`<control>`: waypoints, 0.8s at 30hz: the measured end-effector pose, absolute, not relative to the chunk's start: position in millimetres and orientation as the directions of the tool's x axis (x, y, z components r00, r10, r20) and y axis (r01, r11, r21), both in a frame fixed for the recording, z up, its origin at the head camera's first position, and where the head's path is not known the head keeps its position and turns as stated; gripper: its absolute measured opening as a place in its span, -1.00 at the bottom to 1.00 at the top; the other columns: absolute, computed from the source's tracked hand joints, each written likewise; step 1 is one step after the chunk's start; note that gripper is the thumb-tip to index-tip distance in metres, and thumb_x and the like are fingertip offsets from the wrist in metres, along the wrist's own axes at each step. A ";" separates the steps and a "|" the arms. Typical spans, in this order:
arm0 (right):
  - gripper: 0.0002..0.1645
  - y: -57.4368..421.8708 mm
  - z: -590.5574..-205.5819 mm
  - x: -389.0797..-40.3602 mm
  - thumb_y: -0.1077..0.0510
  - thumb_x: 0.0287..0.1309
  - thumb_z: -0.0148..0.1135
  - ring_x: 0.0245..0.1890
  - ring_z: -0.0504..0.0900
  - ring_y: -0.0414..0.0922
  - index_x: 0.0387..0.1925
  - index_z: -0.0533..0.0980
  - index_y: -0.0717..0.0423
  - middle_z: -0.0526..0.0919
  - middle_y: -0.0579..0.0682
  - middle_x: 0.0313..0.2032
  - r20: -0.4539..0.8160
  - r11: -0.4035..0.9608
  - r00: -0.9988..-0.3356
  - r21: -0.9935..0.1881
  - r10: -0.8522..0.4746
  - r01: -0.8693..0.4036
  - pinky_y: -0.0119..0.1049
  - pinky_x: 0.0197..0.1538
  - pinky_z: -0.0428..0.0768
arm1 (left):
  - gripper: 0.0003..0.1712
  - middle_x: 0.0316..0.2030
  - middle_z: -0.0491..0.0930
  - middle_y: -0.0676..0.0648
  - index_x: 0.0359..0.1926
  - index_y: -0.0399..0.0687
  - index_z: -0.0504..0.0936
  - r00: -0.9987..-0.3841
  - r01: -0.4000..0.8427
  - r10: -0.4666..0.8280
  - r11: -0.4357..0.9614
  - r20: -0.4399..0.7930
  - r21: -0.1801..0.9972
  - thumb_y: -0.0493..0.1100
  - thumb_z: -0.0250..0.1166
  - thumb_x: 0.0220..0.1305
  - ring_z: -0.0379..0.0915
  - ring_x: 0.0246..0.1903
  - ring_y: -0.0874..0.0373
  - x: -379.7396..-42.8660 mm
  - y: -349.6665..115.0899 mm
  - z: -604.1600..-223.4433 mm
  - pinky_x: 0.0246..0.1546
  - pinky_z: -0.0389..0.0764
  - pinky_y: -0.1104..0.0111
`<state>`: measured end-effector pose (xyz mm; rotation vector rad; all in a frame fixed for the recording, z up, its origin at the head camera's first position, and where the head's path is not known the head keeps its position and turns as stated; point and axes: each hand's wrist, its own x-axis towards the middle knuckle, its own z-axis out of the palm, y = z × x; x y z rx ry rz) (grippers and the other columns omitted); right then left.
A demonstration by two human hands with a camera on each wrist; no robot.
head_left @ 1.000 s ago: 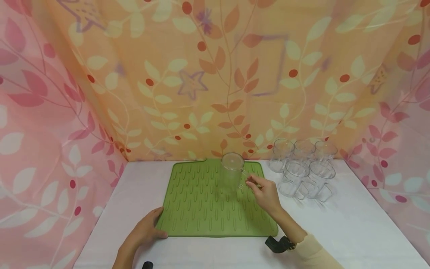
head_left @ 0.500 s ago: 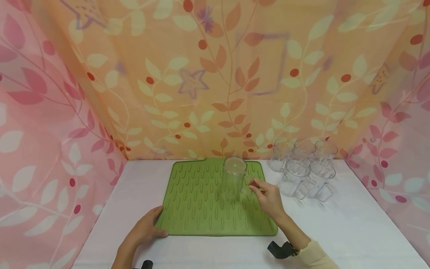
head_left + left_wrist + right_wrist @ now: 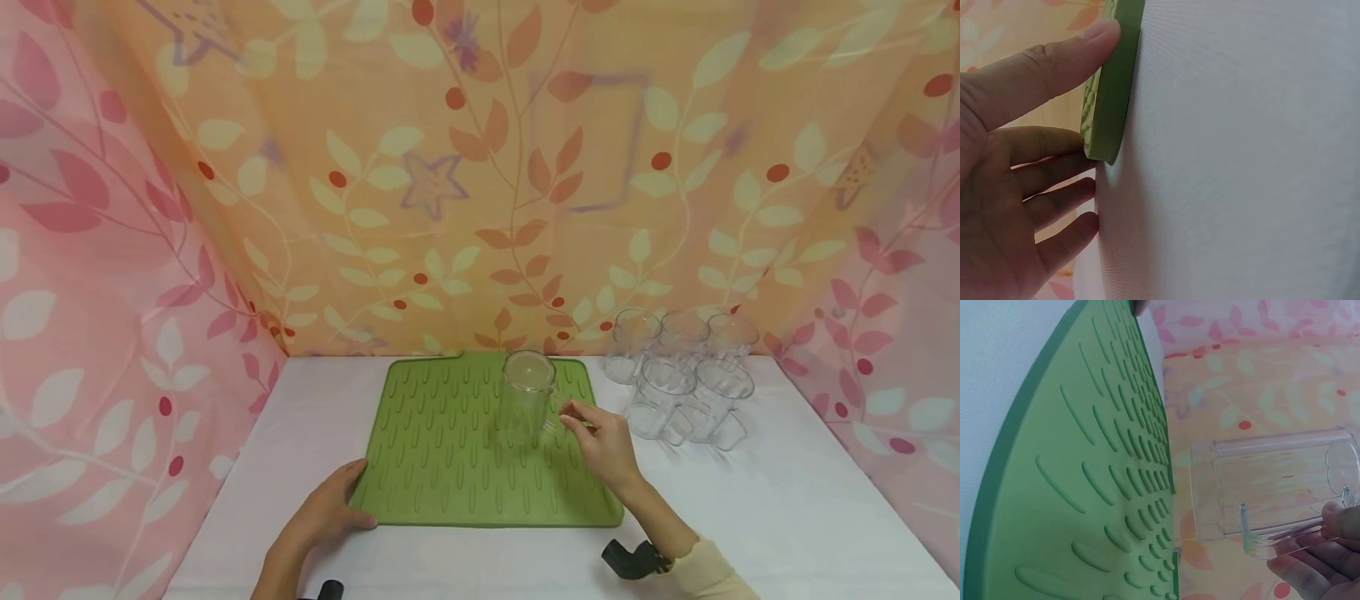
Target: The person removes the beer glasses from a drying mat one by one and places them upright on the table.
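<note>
A clear glass mug (image 3: 527, 400) is over the right half of a green ribbed mat (image 3: 442, 467), seemingly base up. By its handle my right hand (image 3: 600, 442) pinches it, thumb against fingertips. From the right wrist view, the same mug (image 3: 1272, 481) lies sideways in the picture, with a gap between it and the mat (image 3: 1054, 519). At the mat's near left corner rests my left hand (image 3: 330, 504). In the left wrist view its thumb (image 3: 1066, 69) touches the mat's edge (image 3: 1113, 100), and the fairly straight fingers (image 3: 1054, 169) reach the mat's side and the table.
Several more clear mugs (image 3: 667, 379) stand grouped at the back right of the white table (image 3: 795, 517). A patterned orange cloth (image 3: 495, 208) hangs behind, with pink cloth on both sides. Black wrist-camera parts (image 3: 633, 558) show below the right hand.
The mug in my right hand has come slightly towards me and to the right, mostly in the first half second. My left hand has stayed at the mat's corner.
</note>
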<state>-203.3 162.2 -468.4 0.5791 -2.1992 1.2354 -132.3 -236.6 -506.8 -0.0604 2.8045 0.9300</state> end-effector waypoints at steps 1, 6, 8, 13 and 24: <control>-0.82 162.2 -468.2 -203.3 0.44 -0.01 0.36 -0.40 0.75 -0.08 -0.27 0.68 0.38 0.77 0.12 -0.40 0.645 0.489 -0.758 -0.631 -0.100 -0.602 -0.63 -0.44 0.61 | 0.20 0.37 0.25 -0.39 0.38 -0.39 0.25 -0.981 -0.100 0.019 0.802 -0.192 0.589 -0.10 0.63 -0.32 0.12 0.37 -0.40 -132.3 -236.2 -506.8 0.34 0.20 -0.24; -0.81 161.7 -468.4 -204.2 0.46 -0.04 0.37 -0.40 0.75 -0.04 -0.28 0.67 0.40 0.77 0.14 -0.41 0.650 0.485 -0.752 -0.625 -0.110 -0.612 -0.62 -0.45 0.61 | 0.20 0.38 0.24 -0.39 0.38 -0.37 0.25 -0.979 -0.108 0.016 0.801 -0.201 0.589 -0.09 0.62 -0.31 0.11 0.37 -0.39 -132.4 -235.0 -505.5 0.34 0.19 -0.24; -0.81 161.6 -468.8 -204.7 0.46 -0.04 0.37 -0.41 0.75 -0.05 -0.28 0.67 0.40 0.77 0.14 -0.41 0.651 0.483 -0.751 -0.625 -0.112 -0.613 -0.62 -0.46 0.61 | 0.20 0.38 0.24 -0.39 0.38 -0.37 0.25 -0.980 -0.103 0.018 0.805 -0.198 0.585 -0.09 0.62 -0.31 0.11 0.37 -0.39 -132.8 -235.2 -504.8 0.34 0.19 -0.23; -0.79 161.3 -468.7 -205.3 0.46 -0.03 0.36 -0.40 0.75 -0.05 -0.26 0.67 0.41 0.77 0.14 -0.40 0.647 0.478 -0.755 -0.632 -0.108 -0.610 -0.63 -0.45 0.61 | 0.21 0.38 0.24 -0.38 0.39 -0.36 0.25 -0.981 -0.101 0.016 0.814 -0.196 0.573 -0.08 0.62 -0.31 0.12 0.37 -0.39 -133.8 -236.2 -503.8 0.33 0.20 -0.24; -0.81 160.9 -468.9 -204.6 0.44 -0.01 0.37 -0.39 0.75 -0.09 -0.27 0.68 0.38 0.77 0.11 -0.39 0.656 0.466 -0.747 -0.630 -0.110 -0.622 -0.64 -0.42 0.61 | 0.22 0.39 0.22 -0.39 0.39 -0.38 0.23 -0.975 -0.116 0.018 0.807 -0.220 0.580 -0.08 0.62 -0.31 0.09 0.38 -0.38 -133.1 -236.0 -504.8 0.35 0.17 -0.24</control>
